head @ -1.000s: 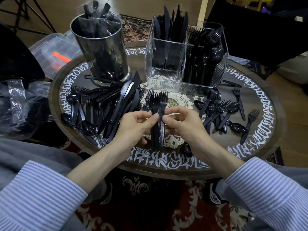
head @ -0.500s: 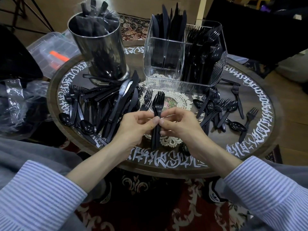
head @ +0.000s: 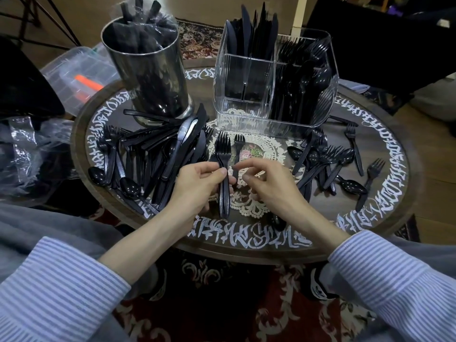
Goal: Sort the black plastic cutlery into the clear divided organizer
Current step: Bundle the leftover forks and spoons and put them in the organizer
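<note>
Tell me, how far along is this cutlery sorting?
Partly done. The clear organizer already holds upright knives, forks and spoons. The left hand grips a small stack of forks; the right hand reaches for a single fork. Loose piles left and right remain.

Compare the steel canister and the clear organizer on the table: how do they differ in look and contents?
The steel canister is round, opaque and reflective; the clear organizer is boxy, see-through and divided. The canister holds cutlery bundled in plastic wrap; the organizer holds loose knives, forks and spoons standing in separate compartments. Both stand upright at the far side of the table.
</note>
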